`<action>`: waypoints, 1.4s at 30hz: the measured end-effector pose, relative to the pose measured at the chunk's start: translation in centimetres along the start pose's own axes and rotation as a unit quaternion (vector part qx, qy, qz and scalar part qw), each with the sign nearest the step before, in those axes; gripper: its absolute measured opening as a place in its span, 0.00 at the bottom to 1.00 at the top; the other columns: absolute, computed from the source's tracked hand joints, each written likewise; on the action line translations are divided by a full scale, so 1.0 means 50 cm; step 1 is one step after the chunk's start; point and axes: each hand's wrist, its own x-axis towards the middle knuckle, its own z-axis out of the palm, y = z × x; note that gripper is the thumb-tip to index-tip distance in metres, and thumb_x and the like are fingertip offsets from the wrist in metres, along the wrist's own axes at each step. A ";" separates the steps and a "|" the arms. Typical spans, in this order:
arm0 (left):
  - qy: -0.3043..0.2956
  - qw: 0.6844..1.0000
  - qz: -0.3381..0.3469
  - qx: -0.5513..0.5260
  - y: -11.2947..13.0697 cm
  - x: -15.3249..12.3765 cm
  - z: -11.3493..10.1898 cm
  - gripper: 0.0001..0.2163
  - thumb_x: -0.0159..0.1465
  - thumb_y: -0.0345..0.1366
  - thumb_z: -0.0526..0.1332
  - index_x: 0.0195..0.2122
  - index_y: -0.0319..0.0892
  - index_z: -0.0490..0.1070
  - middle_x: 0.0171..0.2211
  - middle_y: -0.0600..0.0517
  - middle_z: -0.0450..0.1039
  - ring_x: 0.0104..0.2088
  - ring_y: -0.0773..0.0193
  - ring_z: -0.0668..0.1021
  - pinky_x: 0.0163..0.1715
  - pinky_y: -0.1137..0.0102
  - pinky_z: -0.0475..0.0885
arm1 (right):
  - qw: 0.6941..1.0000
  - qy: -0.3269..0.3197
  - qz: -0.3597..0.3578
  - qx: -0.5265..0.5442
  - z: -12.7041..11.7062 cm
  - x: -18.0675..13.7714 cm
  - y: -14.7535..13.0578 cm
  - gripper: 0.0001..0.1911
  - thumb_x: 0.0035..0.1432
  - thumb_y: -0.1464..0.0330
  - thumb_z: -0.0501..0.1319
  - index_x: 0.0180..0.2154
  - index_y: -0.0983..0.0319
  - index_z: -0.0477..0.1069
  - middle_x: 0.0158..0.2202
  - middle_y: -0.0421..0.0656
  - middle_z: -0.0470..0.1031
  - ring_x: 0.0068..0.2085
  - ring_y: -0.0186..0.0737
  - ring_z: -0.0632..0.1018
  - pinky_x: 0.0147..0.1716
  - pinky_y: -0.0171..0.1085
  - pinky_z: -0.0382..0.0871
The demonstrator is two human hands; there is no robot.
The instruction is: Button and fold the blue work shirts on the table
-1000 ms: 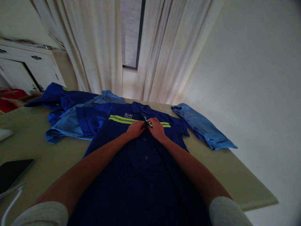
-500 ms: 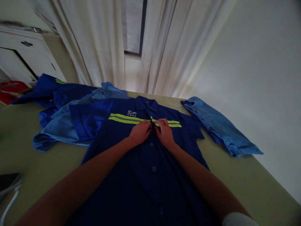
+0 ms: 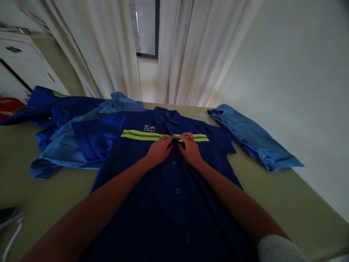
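A dark blue short-sleeved work shirt (image 3: 152,203) lies front up on the table, its collar at the far end and a yellow-green reflective stripe (image 3: 140,135) across the chest. My left hand (image 3: 160,149) pinches the edge of the shirt's front opening at the stripe. Just beside it, my right hand (image 3: 189,148) grips the other side of the same opening with bent fingers. Between the fingertips the cloth is bunched up; any button there is hidden. Below the hands, several buttons, one of them a round button (image 3: 178,191), run down the front.
Light blue and dark blue clothes (image 3: 65,145) lie heaped on the left of the table (image 3: 286,203). A folded light blue garment (image 3: 251,138) rests at the right, near the wall. A white cable (image 3: 13,236) and a dark flat object (image 3: 7,214) are at the lower left. Curtains (image 3: 109,47) hang behind.
The view has shifted slightly, so the background and clothes sit a little further left. Both hands stay at the stripe, their fingers slightly moved on the bunched cloth.
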 end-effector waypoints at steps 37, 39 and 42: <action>-0.004 0.996 0.047 0.081 0.025 -0.013 -0.011 0.21 0.75 0.35 0.51 0.69 0.47 0.60 0.55 0.44 0.69 0.53 0.55 0.77 0.50 0.65 0.75 | 0.999 -0.004 0.026 0.048 0.018 0.016 0.039 0.11 0.58 0.72 0.64 0.44 0.63 0.78 0.47 0.47 0.72 0.37 0.38 0.75 0.44 0.41 0.74; -0.007 0.995 0.048 0.083 0.026 -0.014 -0.015 0.21 0.75 0.34 0.51 0.68 0.47 0.61 0.55 0.45 0.69 0.53 0.56 0.77 0.50 0.66 0.75 | 0.997 -0.009 0.043 0.067 0.019 0.019 0.044 0.10 0.57 0.72 0.66 0.43 0.63 0.79 0.47 0.47 0.73 0.36 0.37 0.75 0.42 0.40 0.74; -0.011 0.996 0.044 0.079 0.027 -0.013 -0.018 0.21 0.74 0.34 0.52 0.68 0.47 0.61 0.55 0.45 0.69 0.52 0.56 0.77 0.49 0.66 0.75 | 0.992 -0.026 0.080 0.096 0.021 0.027 0.053 0.09 0.56 0.71 0.68 0.41 0.63 0.79 0.46 0.46 0.73 0.36 0.36 0.75 0.41 0.39 0.74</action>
